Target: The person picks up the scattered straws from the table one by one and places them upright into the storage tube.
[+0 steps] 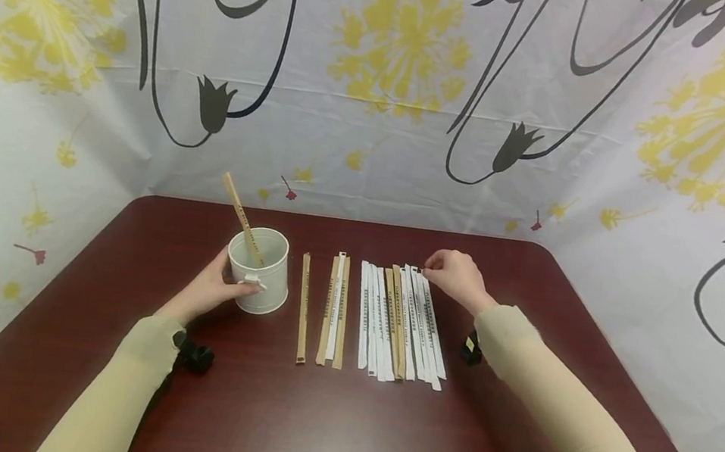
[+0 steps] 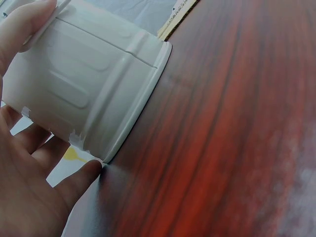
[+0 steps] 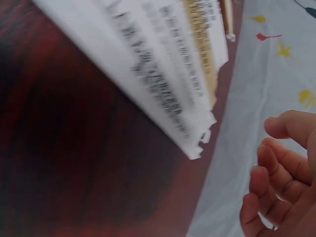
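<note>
My left hand grips a small white metal bucket at the table's left, with the thumb over the front by the handle and the fingers round the side. A brown paper-wrapped chopstick packet leans inside it and sticks out over the rim. At the far end of a row of white and brown chopstick packets, my right hand hovers with loosely bent fingers. Its thumb and fingertips stand apart with nothing between them in the right wrist view, just past the ends of the white packets.
One brown packet lies alone beside the bucket. Right of it is a small group of two brown packets with a white one between them. Patterned white cloth hangs round the dark red table.
</note>
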Action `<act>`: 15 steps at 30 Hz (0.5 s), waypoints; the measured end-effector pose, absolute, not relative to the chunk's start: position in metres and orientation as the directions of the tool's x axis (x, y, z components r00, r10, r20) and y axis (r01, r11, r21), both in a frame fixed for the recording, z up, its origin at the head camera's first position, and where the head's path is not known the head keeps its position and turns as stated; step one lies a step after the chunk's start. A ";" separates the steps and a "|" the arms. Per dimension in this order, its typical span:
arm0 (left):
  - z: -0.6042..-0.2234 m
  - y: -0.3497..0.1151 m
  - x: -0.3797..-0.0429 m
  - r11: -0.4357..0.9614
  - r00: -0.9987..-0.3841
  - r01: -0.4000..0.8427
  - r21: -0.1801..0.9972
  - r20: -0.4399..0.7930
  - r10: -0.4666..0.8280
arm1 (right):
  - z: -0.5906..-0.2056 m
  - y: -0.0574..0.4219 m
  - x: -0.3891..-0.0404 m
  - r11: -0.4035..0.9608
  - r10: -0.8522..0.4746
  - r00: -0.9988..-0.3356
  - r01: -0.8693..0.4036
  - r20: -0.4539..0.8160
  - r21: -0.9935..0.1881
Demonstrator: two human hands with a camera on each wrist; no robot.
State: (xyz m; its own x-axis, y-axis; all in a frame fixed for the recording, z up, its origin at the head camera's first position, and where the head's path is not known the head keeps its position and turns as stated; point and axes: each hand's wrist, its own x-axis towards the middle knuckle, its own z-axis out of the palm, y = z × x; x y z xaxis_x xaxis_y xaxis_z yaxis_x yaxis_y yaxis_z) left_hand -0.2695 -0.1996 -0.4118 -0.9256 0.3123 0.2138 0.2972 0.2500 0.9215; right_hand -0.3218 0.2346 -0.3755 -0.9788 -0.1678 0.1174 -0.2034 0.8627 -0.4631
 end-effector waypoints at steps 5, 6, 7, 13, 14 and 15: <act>-0.414 -0.200 -0.270 0.223 -0.924 0.289 0.931 0.211 0.318 | -0.388 0.242 -0.319 0.888 -0.148 -0.989 -0.146 0.030 -0.437; -0.415 -0.199 -0.270 0.219 -0.925 0.284 0.933 0.207 0.318 | -0.390 0.243 -0.318 0.893 -0.144 -0.989 -0.136 0.014 -0.429; -0.415 -0.199 -0.270 0.215 -0.926 0.283 0.935 0.207 0.317 | -0.391 0.244 -0.318 0.898 -0.143 -0.990 -0.129 0.000 -0.422; -0.414 -0.200 -0.271 0.205 -0.925 0.283 0.937 0.210 0.318 | -0.395 0.249 -0.314 0.909 -0.129 -0.987 -0.079 -0.095 -0.408; -0.414 -0.200 -0.271 0.207 -0.924 0.284 0.936 0.210 0.319 | -0.396 0.250 -0.314 0.910 -0.127 -0.986 -0.074 -0.106 -0.408; -0.414 -0.200 -0.271 0.208 -0.924 0.286 0.936 0.211 0.320 | -0.397 0.251 -0.313 0.911 -0.128 -0.985 -0.071 -0.115 -0.407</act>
